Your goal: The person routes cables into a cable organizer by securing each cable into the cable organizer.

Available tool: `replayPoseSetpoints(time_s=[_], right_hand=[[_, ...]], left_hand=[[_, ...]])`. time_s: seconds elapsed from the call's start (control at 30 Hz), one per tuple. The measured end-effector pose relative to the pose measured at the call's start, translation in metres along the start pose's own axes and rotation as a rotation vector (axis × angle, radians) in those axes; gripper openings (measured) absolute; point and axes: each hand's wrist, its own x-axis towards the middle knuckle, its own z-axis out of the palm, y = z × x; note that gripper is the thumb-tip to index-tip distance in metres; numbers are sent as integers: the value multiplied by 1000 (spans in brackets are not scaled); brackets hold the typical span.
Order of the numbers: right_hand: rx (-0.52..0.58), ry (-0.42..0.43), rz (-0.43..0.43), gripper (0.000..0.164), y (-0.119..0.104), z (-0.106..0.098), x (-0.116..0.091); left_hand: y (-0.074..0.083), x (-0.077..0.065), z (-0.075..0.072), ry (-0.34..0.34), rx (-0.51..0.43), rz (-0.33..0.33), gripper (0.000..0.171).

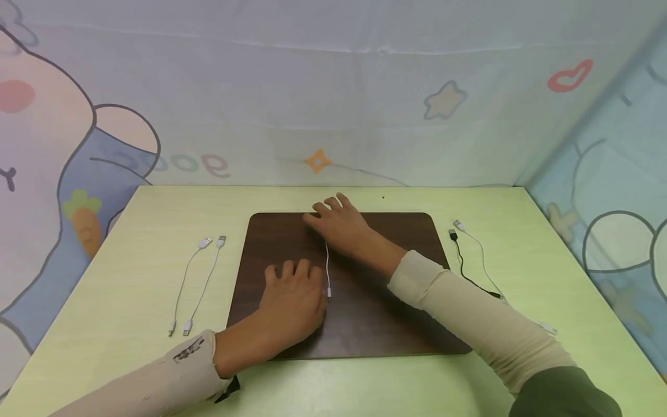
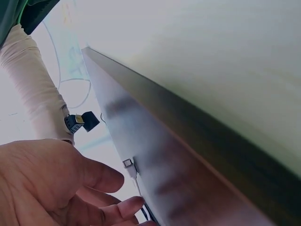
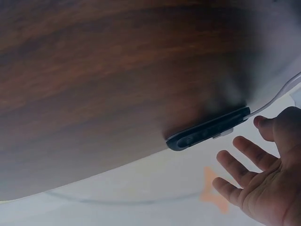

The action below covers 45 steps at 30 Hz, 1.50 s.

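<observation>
A dark brown board (image 1: 385, 324) lies on the table, with a short white cable (image 1: 327, 266) on it. My left hand (image 1: 292, 298) is beside the cable's lower plug (image 1: 329, 294). In the left wrist view its thumb and fingers are loosely bent, apart from the plug (image 2: 129, 164). Over the board's far part is my right hand (image 1: 341, 225), hiding the cable's other end in the head view. In the right wrist view, a flat black oblong object (image 3: 207, 129) lies on the board where the cable leads. The right fingers (image 3: 237, 167) are spread near it, gripping nothing.
Left of the board, two white USB cables (image 1: 182, 281) (image 1: 205, 284) lie side by side on the pale table (image 1: 130, 359). To its right are a black USB cable (image 1: 461, 263) and a white one (image 1: 482, 249), partly behind the right sleeve. Printed cloth (image 1: 333, 87) hangs behind.
</observation>
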Motion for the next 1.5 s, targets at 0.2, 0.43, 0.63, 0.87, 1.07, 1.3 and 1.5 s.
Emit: replayPoseSetpoints(time_s=[0.2, 0.43, 0.63, 0.87, 1.07, 1.3, 1.5], right_hand=[[6, 10, -20, 45, -8, -1, 5], [1, 19, -47, 41, -17, -3, 8], [-25, 23, -59, 35, -26, -8, 12], [-62, 34, -67, 34, -37, -11, 18], [-88, 39, -81, 35, -48, -15, 24], [-67, 45, -101, 34, -58, -18, 31], [-60, 27, -109, 39, -65, -19, 35]], left_hand=[[-8, -6, -1, 21, 25, -21, 24], [-16, -13, 0, 51, 36, -27, 24], [-21, -19, -3, 45, 46, -49, 24], [-27, -26, -5, 45, 43, -72, 24], [-34, -34, -6, 69, 42, -90, 24], [-44, -44, -7, 71, 25, -142, 23], [-50, -51, -7, 61, 25, -171, 24]])
